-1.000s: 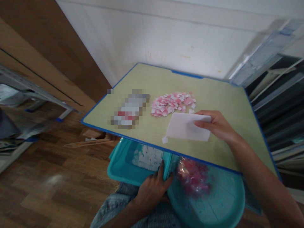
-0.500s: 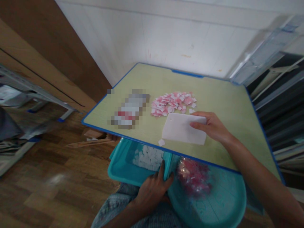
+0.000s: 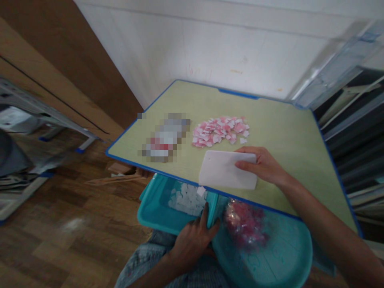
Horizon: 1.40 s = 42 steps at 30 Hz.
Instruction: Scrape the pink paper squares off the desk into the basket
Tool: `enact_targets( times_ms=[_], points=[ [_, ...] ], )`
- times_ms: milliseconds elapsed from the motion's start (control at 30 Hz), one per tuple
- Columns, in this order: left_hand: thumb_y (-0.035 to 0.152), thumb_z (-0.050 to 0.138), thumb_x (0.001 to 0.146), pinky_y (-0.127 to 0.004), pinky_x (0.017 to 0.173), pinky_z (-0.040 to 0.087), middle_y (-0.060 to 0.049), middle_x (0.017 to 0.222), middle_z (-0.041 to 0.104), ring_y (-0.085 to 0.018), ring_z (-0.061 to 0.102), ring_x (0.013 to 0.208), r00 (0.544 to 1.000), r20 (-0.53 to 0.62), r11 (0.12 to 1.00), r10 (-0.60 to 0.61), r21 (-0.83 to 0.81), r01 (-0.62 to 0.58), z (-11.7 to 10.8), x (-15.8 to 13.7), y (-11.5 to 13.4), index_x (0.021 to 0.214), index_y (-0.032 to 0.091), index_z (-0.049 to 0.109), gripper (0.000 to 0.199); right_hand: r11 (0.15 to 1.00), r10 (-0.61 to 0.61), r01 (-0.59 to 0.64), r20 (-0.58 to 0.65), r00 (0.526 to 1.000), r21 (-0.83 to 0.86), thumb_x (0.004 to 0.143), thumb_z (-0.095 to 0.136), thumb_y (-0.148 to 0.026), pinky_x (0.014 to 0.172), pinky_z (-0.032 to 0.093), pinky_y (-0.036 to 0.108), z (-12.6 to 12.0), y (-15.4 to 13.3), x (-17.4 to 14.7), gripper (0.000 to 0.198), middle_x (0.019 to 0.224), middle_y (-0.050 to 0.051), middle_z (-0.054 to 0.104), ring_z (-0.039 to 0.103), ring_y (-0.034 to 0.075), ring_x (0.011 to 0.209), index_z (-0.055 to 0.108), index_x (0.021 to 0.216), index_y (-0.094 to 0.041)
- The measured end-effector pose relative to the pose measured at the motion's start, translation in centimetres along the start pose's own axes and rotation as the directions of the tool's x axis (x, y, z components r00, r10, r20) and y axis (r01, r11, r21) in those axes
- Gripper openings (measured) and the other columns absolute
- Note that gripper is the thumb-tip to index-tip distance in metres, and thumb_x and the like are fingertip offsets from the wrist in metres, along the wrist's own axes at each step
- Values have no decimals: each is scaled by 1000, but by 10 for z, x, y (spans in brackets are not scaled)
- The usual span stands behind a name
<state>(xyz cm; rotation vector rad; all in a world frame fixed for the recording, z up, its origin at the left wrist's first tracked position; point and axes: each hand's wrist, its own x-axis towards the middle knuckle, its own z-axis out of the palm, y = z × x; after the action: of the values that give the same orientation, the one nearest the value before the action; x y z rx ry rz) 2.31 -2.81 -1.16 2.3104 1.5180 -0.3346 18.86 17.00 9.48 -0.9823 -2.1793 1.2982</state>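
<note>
My right hand (image 3: 261, 164) pinches the right end of a flat white plastic scraper (image 3: 223, 172), thumb on top. The scraper lies at the front of the pale green tabletop (image 3: 288, 132), its lower edge close to the blue rim. Just off that edge, a small white square piece (image 3: 201, 191) shows above the left teal basin (image 3: 144, 216). White pieces (image 3: 187, 200) lie in this basin. Below the table, my left hand (image 3: 193, 238) grips the basin's right rim, index finger stretched along it. Beyond the scraper is a pile of pink and white pieces (image 3: 220, 130).
A blurred-out object (image 3: 165, 138) lies left of the pile. On the right, a second teal basin (image 3: 288, 256) holds a clear bag of pink-red contents (image 3: 244, 224). A white wall (image 3: 210, 44) stands behind the table, and a brown cardboard box (image 3: 60, 72) at left.
My right hand has drawn the scraper toward the table's front edge. The small white square has moved off the tabletop to above the left basin. My left hand has stayed put.
</note>
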Motion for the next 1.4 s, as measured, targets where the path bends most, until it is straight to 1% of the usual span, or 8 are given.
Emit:
enact_targets(
  times_ms=[167, 267, 433, 633, 800, 967, 1133, 1400],
  points=[
    [50, 70, 58, -39, 66, 51, -30, 136, 27, -30, 61, 87, 1000, -1, 1000, 9, -3, -9, 1, 0, -1, 130, 27, 34, 84, 999, -45, 45, 1, 999, 16, 72, 62, -31, 45, 36, 17, -1, -1, -2, 19, 66, -1, 60, 50, 7, 53, 64, 81, -14],
    [49, 70, 60, -39, 67, 51, -29, 136, 27, -31, 60, 89, 1000, -5, 1000, 2, -3, -2, 1, 0, 0, 131, 28, 33, 83, 996, -92, 94, -152, 984, 7, 72, 62, -31, 47, 38, 19, -6, 5, -1, 18, 70, 0, 62, 53, 9, 56, 65, 80, -16],
    [48, 70, 60, -39, 67, 51, -29, 137, 26, -31, 60, 90, 1000, -3, 1000, 2, -6, -2, -1, 0, 1, 131, 27, 33, 83, 964, -254, 188, -427, 868, -189, 75, 60, -27, 55, 44, 22, -14, 14, 6, 14, 78, 2, 68, 60, 13, 65, 67, 85, -19],
    [47, 71, 61, -40, 64, 51, -30, 138, 23, -30, 61, 85, 1000, 2, 1000, -3, -7, 3, 1, 1, 0, 132, 27, 31, 84, 904, -368, 255, -321, 873, -344, 76, 59, -25, 65, 49, 26, -20, 11, 5, 14, 86, 3, 70, 64, 16, 74, 68, 86, -22],
    [48, 70, 60, -39, 67, 50, -27, 138, 24, -30, 60, 89, 1000, 0, 1000, -5, -11, 5, 3, 2, 0, 131, 28, 32, 83, 887, -411, 257, -402, 818, -384, 77, 58, -27, 68, 50, 27, -23, 16, 8, 15, 86, 2, 70, 64, 16, 77, 67, 88, -23],
    [47, 69, 62, -40, 67, 51, -27, 139, 23, -29, 61, 87, 1000, 13, 1000, -12, -11, 13, 2, 2, 0, 132, 28, 31, 81, 895, -381, 250, -342, 859, -370, 77, 58, -30, 63, 50, 27, -22, 18, 9, 15, 85, 3, 70, 64, 16, 73, 67, 85, -21],
    [48, 69, 62, -40, 67, 51, -29, 138, 23, -30, 60, 88, 1000, 19, 1000, -14, -13, 14, 0, 0, 2, 133, 28, 29, 84, 915, -359, 228, -417, 835, -332, 75, 59, -32, 60, 49, 27, -25, 14, 3, 15, 84, 3, 70, 63, 17, 72, 67, 85, -24],
    [48, 69, 62, -40, 68, 50, -28, 138, 24, -30, 59, 90, 1000, 10, 1000, -13, -6, 13, -1, 0, 2, 132, 28, 30, 82, 931, -282, 205, -239, 929, -301, 78, 56, -31, 57, 48, 26, -21, 4, -1, 16, 83, 3, 70, 63, 16, 67, 67, 85, -22]
  ],
)
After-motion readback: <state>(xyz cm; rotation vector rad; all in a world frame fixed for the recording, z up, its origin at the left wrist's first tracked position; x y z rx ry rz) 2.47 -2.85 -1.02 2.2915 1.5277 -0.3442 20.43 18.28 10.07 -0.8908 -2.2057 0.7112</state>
